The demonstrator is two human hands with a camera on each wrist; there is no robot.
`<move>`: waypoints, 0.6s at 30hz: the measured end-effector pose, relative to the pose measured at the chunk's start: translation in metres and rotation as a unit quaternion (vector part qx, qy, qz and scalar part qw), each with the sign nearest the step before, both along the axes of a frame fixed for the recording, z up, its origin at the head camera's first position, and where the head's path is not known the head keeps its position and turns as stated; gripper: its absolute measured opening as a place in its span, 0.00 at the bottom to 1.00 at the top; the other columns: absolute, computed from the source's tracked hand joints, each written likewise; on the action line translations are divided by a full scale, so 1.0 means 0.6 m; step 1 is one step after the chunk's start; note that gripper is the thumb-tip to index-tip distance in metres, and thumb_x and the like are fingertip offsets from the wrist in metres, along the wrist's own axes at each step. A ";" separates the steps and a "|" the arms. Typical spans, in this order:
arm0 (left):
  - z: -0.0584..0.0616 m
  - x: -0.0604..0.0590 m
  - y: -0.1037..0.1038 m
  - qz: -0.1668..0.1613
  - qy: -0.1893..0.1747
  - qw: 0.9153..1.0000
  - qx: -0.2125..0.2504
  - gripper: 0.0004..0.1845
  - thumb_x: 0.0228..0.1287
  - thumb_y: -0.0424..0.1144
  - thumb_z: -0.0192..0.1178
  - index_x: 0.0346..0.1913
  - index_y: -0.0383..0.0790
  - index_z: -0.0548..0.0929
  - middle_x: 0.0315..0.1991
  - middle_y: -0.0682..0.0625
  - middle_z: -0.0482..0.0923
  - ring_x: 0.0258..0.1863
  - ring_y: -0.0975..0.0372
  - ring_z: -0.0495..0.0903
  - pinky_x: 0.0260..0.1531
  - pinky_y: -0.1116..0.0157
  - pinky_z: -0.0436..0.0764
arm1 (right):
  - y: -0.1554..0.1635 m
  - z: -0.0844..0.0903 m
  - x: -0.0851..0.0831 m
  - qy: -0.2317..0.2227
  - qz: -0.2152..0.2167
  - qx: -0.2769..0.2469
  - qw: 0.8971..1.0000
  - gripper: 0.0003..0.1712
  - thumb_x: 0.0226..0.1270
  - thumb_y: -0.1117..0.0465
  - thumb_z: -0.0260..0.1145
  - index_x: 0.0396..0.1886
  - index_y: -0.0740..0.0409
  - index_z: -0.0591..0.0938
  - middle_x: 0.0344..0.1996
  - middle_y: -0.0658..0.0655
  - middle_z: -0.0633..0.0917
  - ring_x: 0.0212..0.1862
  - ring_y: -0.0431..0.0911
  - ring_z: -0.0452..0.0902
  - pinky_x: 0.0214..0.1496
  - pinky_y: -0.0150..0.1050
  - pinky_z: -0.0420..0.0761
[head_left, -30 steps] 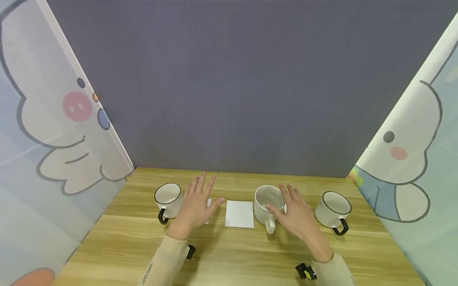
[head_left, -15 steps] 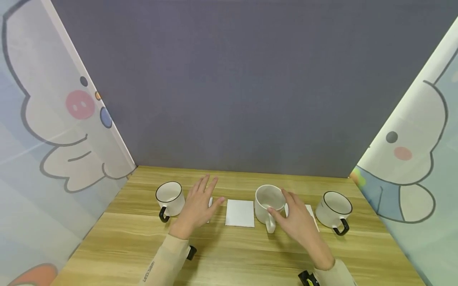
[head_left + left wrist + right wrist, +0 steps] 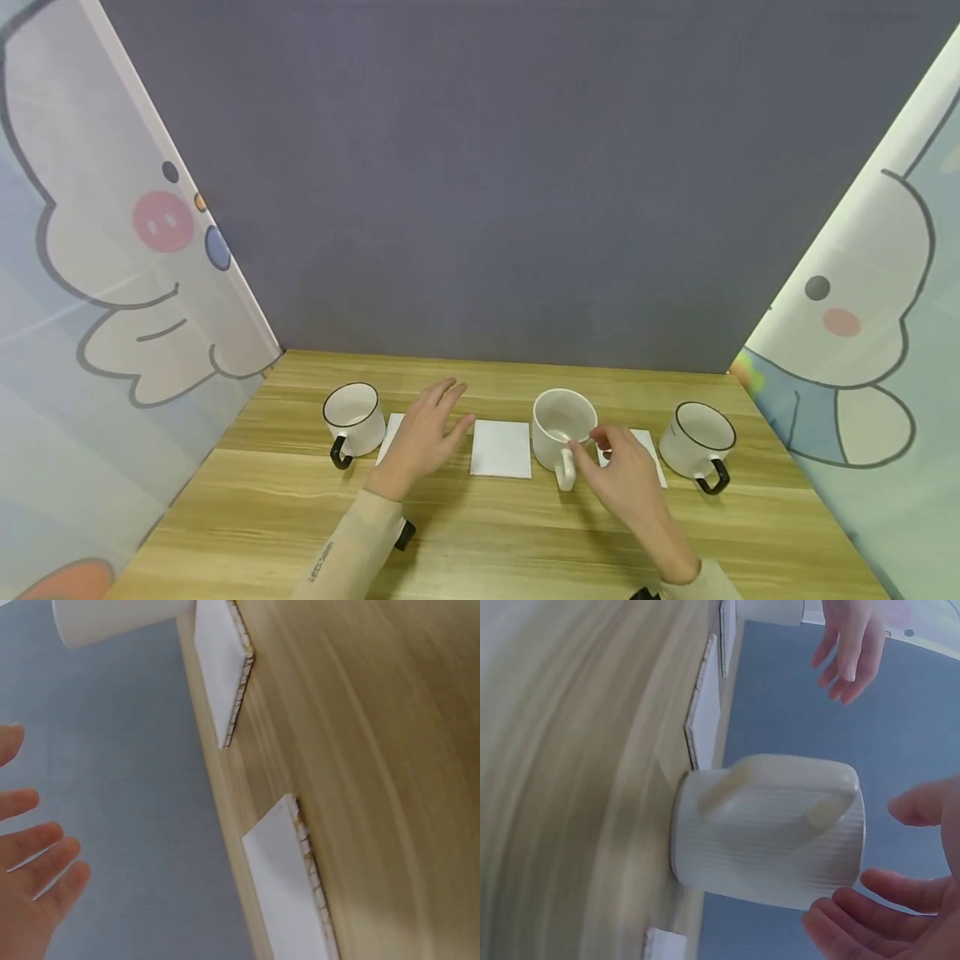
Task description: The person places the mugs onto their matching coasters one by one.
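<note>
Right hand (image 3: 626, 471) drawn back, curled beside white mug (image 3: 561, 427)

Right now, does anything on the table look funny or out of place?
A little. The white ribbed mug stands on bare wood between the middle coaster and the right coaster, on neither one. Nothing looks spilled or broken. Both hands hover, holding nothing.

White ribbed mug (image 3: 562, 425), white coasters (image 3: 501, 448), two black-rimmed, black-handled white cups (image 3: 352, 417), on a light wood-grain desk (image 3: 487, 533); grey backdrop (image 3: 510, 167).
</note>
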State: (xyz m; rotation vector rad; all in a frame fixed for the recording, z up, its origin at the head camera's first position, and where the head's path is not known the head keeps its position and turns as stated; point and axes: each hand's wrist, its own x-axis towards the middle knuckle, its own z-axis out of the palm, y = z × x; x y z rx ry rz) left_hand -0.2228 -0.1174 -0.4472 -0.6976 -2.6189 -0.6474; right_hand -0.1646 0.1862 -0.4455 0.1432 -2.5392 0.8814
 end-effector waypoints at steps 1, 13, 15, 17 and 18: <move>-0.001 -0.001 0.001 -0.003 -0.001 1.000 0.000 0.29 0.77 0.51 0.56 0.71 0.37 0.71 0.70 0.37 0.69 0.68 0.43 0.69 0.66 0.44 0.70 | 0.000 -0.001 0.001 -0.003 -0.001 -0.009 1.000 0.17 0.62 0.51 0.75 0.37 0.62 0.84 0.31 0.56 0.84 0.35 0.49 0.81 0.38 0.43 0.82; -0.019 -0.004 0.010 -0.008 -0.058 0.998 0.023 0.28 0.77 0.52 0.56 0.69 0.37 0.74 0.70 0.38 0.69 0.69 0.43 0.68 0.66 0.44 0.70 | -0.006 -0.013 0.007 -0.113 0.028 -0.108 0.987 0.13 0.68 0.50 0.72 0.30 0.53 0.87 0.27 0.47 0.86 0.34 0.40 0.82 0.39 0.37 0.82; -0.020 -0.004 0.011 -0.007 -0.067 0.998 0.018 0.28 0.77 0.52 0.55 0.69 0.37 0.74 0.70 0.38 0.69 0.69 0.44 0.68 0.67 0.44 0.70 | -0.006 -0.016 0.006 -0.131 0.033 -0.126 0.983 0.13 0.68 0.49 0.72 0.30 0.53 0.87 0.28 0.47 0.86 0.35 0.40 0.82 0.39 0.37 0.81; -0.020 -0.004 0.012 -0.009 -0.074 0.997 0.014 0.28 0.77 0.52 0.56 0.69 0.37 0.74 0.70 0.38 0.69 0.69 0.43 0.68 0.67 0.44 0.70 | -0.007 -0.018 0.004 -0.147 0.035 -0.144 0.978 0.13 0.68 0.49 0.72 0.31 0.54 0.88 0.29 0.48 0.87 0.36 0.41 0.81 0.40 0.37 0.80; -0.019 -0.004 0.012 -0.010 -0.079 0.997 0.013 0.27 0.76 0.51 0.56 0.68 0.37 0.74 0.70 0.38 0.69 0.69 0.43 0.68 0.67 0.44 0.69 | -0.007 -0.018 0.003 -0.156 0.036 -0.156 0.975 0.14 0.68 0.49 0.72 0.31 0.55 0.88 0.30 0.49 0.87 0.36 0.42 0.80 0.39 0.37 0.80</move>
